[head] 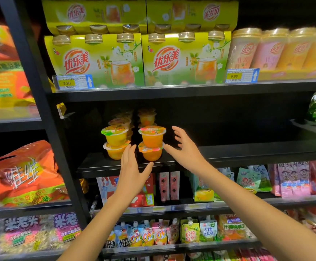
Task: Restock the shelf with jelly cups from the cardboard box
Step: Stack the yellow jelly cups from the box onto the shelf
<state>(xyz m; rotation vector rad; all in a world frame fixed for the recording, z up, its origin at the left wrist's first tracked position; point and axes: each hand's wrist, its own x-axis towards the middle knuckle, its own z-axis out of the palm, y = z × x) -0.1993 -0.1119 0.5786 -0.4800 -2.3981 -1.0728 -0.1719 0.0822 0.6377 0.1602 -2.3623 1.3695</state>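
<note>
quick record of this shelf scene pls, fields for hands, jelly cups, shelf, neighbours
left hand: open, fingers straight, just left of the front right stack
right hand: open, fingers spread, just right of that stack
jelly cups: stacked two high, two columns at the front, more behind
shelf: black, bare to the right of the cups
above: green drink multipacks
below: snack pouches

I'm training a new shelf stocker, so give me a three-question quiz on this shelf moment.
1. True or false: the left hand holds a jelly cup.
2. The front right stack of jelly cups stands how many cups high? A) one B) two C) four
3. What price shows on the yellow price tag under the green drink packs?

Key: 1. False; both it and the right hand are open, flanking the stack. 2. B. 3. 9.90.
</note>
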